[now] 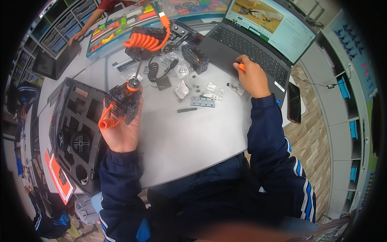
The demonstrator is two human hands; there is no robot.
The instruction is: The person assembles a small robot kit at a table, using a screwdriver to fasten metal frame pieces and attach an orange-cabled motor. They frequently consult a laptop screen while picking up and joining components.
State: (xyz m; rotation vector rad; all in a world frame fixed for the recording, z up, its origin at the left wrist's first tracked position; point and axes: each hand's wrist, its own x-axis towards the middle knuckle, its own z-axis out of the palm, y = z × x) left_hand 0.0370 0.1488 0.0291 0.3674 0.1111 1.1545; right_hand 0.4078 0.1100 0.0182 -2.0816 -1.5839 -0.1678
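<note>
Laptop: the open laptop (pixel 215 50), its screen lit, stands at the far right of the white table (pixel 173 149).
Left hand: the left hand (pixel 123 135), well left of the laptop, is turned palm up and grips a black module (pixel 122 96) from below; some fingers are hidden behind it.
Black module: it sits in that hand, left of the laptop, with an orange coiled cable (pixel 107 123) hanging at its side and a metal rod (pixel 138 69) rising from its top.
Right hand: the right hand (pixel 254 76) is over the laptop's near edge, fingers curled around an orange piece (pixel 242 67), mostly covered.
Second cable: a larger orange coil (pixel 139 42) lies across a dark block, left of the laptop.
Small parts: a slotted metal plate (pixel 202 102), a thin screwdriver (pixel 186 110) and clear plastic bags (pixel 215 91) lie near the laptop, on its near-left side.
Phone: a dark phone (pixel 294 103) lies just right of the laptop's near corner.
Case: a foam-lined case (pixel 93 108) is far left of the laptop.
Co-worker: another person's hand (pixel 75 36) is also far left of the laptop, beside a dark flat device (pixel 64 58).
</note>
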